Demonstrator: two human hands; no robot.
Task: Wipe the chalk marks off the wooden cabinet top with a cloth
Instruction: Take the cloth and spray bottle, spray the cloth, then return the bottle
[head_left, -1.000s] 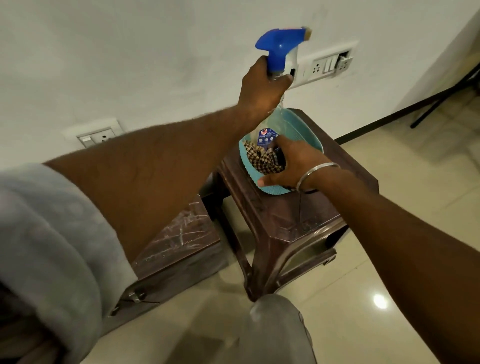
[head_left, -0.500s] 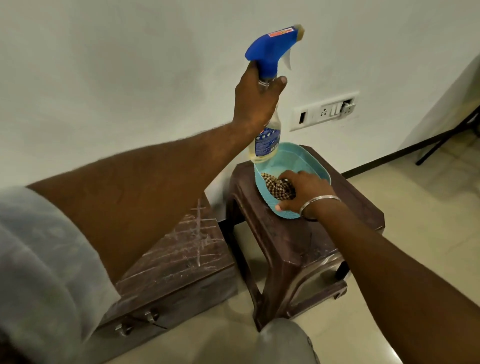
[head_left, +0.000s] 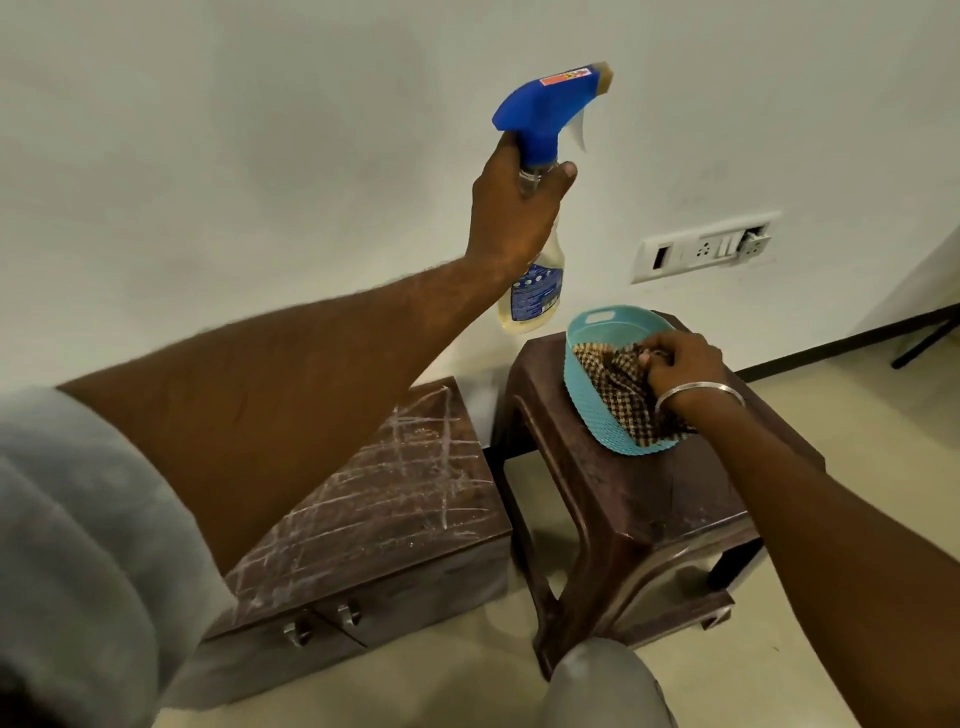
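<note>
brown stool (head_left: 649, 509), teal basket (head_left: 597, 415), wall socket (head_left: 704, 253)

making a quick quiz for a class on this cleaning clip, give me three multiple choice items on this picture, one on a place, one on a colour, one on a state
1. Where does the brown checked cloth lie?
A. in the light blue oval plastic basket on the dark brown plastic stool
B. on the cabinet top
C. on the floor

2. What colour is the trigger head of the clear spray bottle?
A. red
B. blue
C. green

3. What is the state of the dark wooden cabinet top?
A. wiped clean
B. covered by the cloth
C. crossed with white chalk marks

Answers:
1 A, the right hand grips the cloth inside the basket on the stool.
2 B, the head above the left hand is blue.
3 C, pale lines criss-cross the top.
</note>
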